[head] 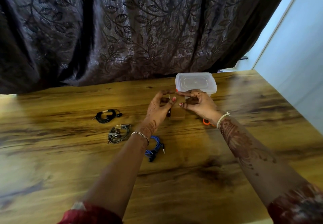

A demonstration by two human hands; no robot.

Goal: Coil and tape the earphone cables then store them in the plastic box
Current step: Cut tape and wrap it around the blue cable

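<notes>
Three coils of earphone cable are laid on the table (192, 171): a black coil (107, 116) and a grey coil (118, 134), each seemingly banded with tape, and a blue coil (155, 149), partly hidden under the left forearm, its long axis running roughly toward the person. A strip of brown tape (178, 112) is pinched at its upper edge between thumb and fingertips of the left hand (160, 107) and the right hand (199, 104), just before the plastic box (195, 83); the blue coil, judged next to be bound, lies back from the tape toward the person, nearer the left hand; the box is closed by its lid, and nothing can be discerned inside.
</notes>
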